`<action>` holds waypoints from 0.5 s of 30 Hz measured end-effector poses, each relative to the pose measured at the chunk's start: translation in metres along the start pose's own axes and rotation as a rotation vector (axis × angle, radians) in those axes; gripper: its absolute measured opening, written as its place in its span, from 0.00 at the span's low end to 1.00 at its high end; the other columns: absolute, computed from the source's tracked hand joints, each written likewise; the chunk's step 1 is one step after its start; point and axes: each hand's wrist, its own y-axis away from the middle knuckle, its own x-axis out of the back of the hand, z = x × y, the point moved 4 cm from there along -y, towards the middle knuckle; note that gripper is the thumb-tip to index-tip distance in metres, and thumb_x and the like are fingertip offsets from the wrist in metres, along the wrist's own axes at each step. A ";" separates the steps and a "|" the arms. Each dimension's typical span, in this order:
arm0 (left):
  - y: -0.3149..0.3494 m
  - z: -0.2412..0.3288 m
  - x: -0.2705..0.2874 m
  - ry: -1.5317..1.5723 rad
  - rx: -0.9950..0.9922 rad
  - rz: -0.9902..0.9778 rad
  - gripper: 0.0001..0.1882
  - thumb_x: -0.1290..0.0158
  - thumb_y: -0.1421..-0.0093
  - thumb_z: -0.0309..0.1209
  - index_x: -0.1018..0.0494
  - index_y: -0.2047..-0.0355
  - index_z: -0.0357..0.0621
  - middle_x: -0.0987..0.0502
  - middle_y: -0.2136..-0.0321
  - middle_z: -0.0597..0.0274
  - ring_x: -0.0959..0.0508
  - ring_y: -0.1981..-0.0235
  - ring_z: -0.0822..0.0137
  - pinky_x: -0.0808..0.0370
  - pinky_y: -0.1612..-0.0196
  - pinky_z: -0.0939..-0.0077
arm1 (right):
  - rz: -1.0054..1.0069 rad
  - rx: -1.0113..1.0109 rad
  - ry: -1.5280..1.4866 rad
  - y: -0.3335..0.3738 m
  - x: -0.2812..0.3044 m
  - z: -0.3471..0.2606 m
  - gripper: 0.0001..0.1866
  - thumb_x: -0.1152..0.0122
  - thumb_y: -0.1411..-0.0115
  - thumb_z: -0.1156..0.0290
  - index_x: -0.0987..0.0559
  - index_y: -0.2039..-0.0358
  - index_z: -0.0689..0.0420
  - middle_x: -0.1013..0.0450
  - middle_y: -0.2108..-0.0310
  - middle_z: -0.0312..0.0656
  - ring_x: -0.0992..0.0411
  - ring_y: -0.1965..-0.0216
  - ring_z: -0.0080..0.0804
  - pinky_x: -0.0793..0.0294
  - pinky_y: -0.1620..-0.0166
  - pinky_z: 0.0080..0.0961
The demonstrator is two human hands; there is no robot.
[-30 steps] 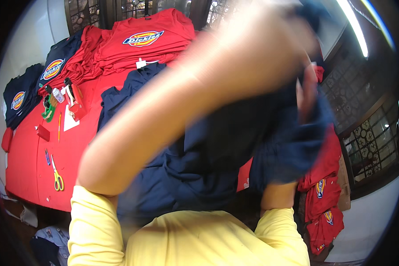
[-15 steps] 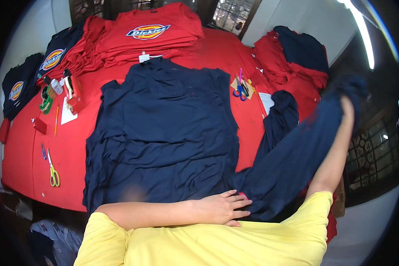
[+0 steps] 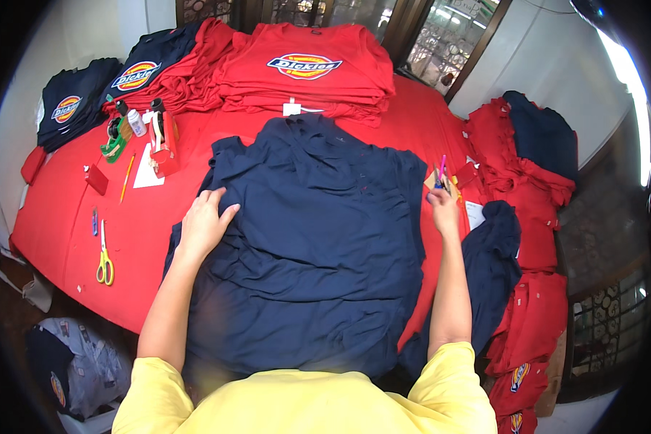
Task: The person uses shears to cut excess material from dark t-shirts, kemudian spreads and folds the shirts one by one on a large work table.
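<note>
You are pressing your left hand (image 3: 204,223), open and flat, on the left side of the navy shirt (image 3: 311,239) spread on the red surface (image 3: 65,217), pinning it smooth. Your right hand (image 3: 443,202), beside the shirt's right edge, is closing on coloured pens (image 3: 441,173).

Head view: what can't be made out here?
- Right hand: the small pink and purple items at its fingertips are too small to identify; whether it grips them is unclear.
- Navy shirt: near hem hidden by the person's yellow shirt; front side faces down.
- Table: far edge covered by the red shirt stack.
- Left hand: lies flat on the navy shirt.
</note>
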 end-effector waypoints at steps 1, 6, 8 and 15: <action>0.006 -0.011 -0.005 -0.055 -0.057 -0.042 0.25 0.40 0.48 0.43 0.27 0.53 0.40 0.28 0.56 0.49 0.27 0.55 0.51 0.29 0.53 0.60 | -0.198 -0.077 -0.079 0.007 -0.038 -0.028 0.19 0.42 0.45 0.68 0.25 0.52 0.57 0.25 0.70 0.51 0.26 0.64 0.49 0.28 0.57 0.40; 0.033 -0.025 -0.022 0.096 -0.099 0.003 0.30 0.36 0.53 0.41 0.29 0.50 0.41 0.35 0.55 0.54 0.29 0.60 0.57 0.28 0.57 0.65 | -0.085 0.156 0.120 0.034 -0.063 -0.071 0.13 0.37 0.47 0.73 0.25 0.60 0.59 0.28 0.62 0.51 0.28 0.59 0.49 0.28 0.57 0.40; 0.033 -0.022 -0.024 0.187 -0.009 0.123 0.32 0.36 0.52 0.42 0.30 0.49 0.40 0.34 0.56 0.54 0.29 0.63 0.61 0.28 0.59 0.69 | 0.007 0.011 0.070 0.038 -0.047 -0.045 0.13 0.37 0.46 0.72 0.26 0.60 0.60 0.29 0.61 0.52 0.28 0.60 0.49 0.29 0.58 0.40; 0.016 -0.079 -0.019 0.352 0.445 -0.037 0.33 0.40 0.48 0.49 0.30 0.52 0.32 0.29 0.65 0.52 0.28 0.64 0.60 0.31 0.58 0.70 | -0.115 0.046 0.295 0.121 -0.034 -0.101 0.18 0.38 0.44 0.57 0.28 0.64 0.59 0.32 0.63 0.47 0.33 0.57 0.47 0.34 0.55 0.41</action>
